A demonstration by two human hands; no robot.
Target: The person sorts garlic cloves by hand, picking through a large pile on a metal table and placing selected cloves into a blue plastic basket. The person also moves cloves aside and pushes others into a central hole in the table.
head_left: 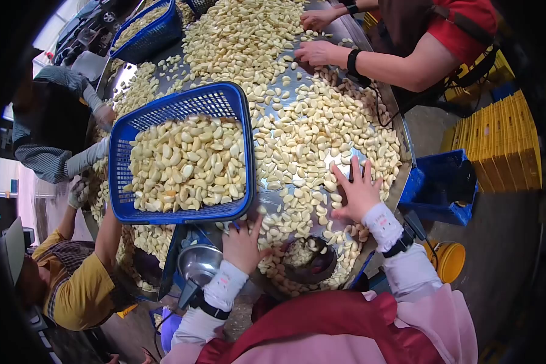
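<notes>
Pale peeled garlic cloves (309, 139) lie spread over a metal table in front of me. My right hand (359, 193) rests on them with its fingers spread and holds nothing. Near the lower right corner of a blue plastic basket (247, 151) is my left hand (241, 242), fingers apart, beside a few cloves. The basket, filled with cloves, sits tilted over the table's left part. Between my hands and nearer to me, a round opening (326, 267) in the table has cloves around it and some visible inside.
A metal bowl (199, 264) stands left of my left hand. Co-workers' hands (314, 53) reach onto the table from the right, others from the left. Another blue basket (148, 36) sits at the far left. A blue crate (439, 188) and yellow crates (497, 145) stand on the right.
</notes>
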